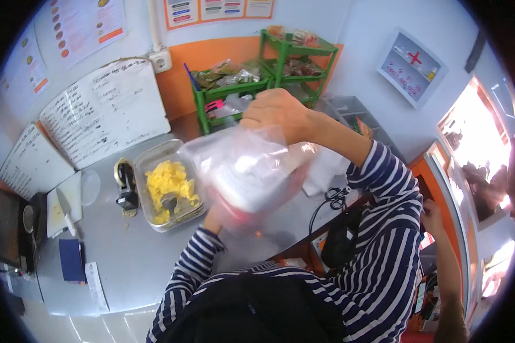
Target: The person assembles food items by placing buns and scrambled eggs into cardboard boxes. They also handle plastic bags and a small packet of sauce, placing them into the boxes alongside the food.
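In front of me hangs a clear plastic bag [252, 171], bulging, with something white and pinkish-red inside that I cannot make out. My right hand [277, 114] is raised at its top, the fingers closed on the gathered plastic. Low on the bag's left side is my left hand [213, 222]; only the wrist and part of the hand show, and the bag hides its fingers. Close by on the left, a clear rectangular container [154, 224] holds yellow, crumbly food [169, 180] with a spoon [169, 203] stuck in it.
Left on the metal table [126, 257] are a black-handled tool [126, 183], a knife [66, 212] on a white board and a dark blue booklet [71, 260]. Green racks [232, 88] with packets stand behind. Scissors [336, 197] lie right. Another person's arm [443, 246] shows at far right.
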Action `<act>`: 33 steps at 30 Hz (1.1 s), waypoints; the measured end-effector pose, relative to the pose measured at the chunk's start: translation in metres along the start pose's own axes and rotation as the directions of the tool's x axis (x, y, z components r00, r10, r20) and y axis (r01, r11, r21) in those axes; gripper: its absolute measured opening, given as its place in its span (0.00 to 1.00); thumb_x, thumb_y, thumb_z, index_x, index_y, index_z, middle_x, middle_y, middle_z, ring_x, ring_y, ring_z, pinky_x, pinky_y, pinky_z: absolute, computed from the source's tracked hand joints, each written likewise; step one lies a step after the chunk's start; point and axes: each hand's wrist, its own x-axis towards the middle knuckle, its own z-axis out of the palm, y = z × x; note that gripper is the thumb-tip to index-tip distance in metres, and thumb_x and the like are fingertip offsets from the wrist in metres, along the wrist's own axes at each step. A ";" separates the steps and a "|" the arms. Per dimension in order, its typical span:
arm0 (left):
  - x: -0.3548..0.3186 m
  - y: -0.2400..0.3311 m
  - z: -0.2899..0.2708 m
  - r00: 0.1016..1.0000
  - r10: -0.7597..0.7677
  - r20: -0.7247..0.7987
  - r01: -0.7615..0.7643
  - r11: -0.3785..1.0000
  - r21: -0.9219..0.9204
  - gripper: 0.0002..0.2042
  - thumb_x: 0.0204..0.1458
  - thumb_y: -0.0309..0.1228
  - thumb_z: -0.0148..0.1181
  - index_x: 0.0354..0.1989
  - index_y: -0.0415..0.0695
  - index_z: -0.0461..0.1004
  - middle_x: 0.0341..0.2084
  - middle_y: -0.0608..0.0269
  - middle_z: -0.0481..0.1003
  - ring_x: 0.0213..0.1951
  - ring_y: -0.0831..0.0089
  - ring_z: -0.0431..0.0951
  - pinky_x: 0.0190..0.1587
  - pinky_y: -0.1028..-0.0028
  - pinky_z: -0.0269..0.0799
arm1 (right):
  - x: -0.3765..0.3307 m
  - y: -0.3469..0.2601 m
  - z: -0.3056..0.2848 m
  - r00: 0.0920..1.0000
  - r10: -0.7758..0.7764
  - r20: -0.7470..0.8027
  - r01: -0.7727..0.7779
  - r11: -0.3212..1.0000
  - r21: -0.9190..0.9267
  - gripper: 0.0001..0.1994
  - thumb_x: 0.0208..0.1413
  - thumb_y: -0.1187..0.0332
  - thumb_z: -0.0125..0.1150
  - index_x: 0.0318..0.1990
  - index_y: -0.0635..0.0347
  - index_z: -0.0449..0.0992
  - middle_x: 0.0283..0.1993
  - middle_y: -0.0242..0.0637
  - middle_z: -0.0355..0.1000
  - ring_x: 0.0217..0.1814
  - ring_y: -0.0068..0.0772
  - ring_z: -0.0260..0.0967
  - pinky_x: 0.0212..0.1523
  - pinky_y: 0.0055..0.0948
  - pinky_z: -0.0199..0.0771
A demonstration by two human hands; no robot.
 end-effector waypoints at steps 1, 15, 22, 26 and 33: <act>0.005 0.013 -0.011 0.999 -0.048 -0.009 0.048 0.998 -0.050 0.27 0.51 0.50 0.37 0.52 0.41 0.57 0.47 0.53 0.64 0.45 0.63 0.67 0.52 0.63 0.57 | -0.017 0.006 0.026 0.997 0.070 0.022 -0.072 0.994 0.076 0.15 0.35 0.62 0.57 0.35 0.56 0.73 0.33 0.35 0.67 0.34 0.38 0.63 0.35 0.36 0.61; 0.016 -0.031 0.045 0.775 0.505 0.380 -0.547 0.235 0.803 0.14 0.49 0.35 0.48 0.39 0.39 0.71 0.50 0.53 0.62 0.54 0.59 0.55 0.53 0.56 0.46 | -0.080 -0.122 0.196 0.196 0.979 -0.064 -0.522 0.159 0.838 0.22 0.43 0.71 0.54 0.48 0.65 0.61 0.48 0.49 0.58 0.52 0.44 0.55 0.52 0.35 0.53; 0.008 -0.017 0.045 0.854 0.296 0.428 -0.503 0.260 0.825 0.06 0.38 0.32 0.58 0.24 0.44 0.75 0.33 0.64 0.72 0.44 0.67 0.63 0.48 0.65 0.53 | -0.105 0.028 0.181 0.901 -0.194 0.389 -0.366 0.147 0.919 0.26 0.41 0.61 0.60 0.48 0.63 0.63 0.47 0.39 0.62 0.50 0.31 0.58 0.50 0.30 0.57; 0.007 -0.028 0.046 0.639 0.579 0.507 -0.641 0.036 0.767 0.06 0.33 0.30 0.57 0.23 0.44 0.73 0.34 0.66 0.73 0.37 0.68 0.69 0.42 0.67 0.62 | -0.034 0.072 0.230 0.914 0.215 0.343 -0.396 0.294 0.870 0.11 0.45 0.67 0.53 0.36 0.60 0.73 0.35 0.37 0.71 0.38 0.29 0.68 0.38 0.25 0.66; 0.003 -0.028 0.045 0.657 0.566 0.498 -0.614 0.020 0.789 0.10 0.35 0.29 0.54 0.29 0.43 0.75 0.35 0.68 0.73 0.41 0.69 0.68 0.47 0.68 0.60 | 0.110 -0.014 0.384 0.776 0.539 0.328 -0.608 0.500 0.617 0.12 0.38 0.63 0.58 0.25 0.65 0.74 0.25 0.49 0.71 0.31 0.47 0.70 0.33 0.39 0.69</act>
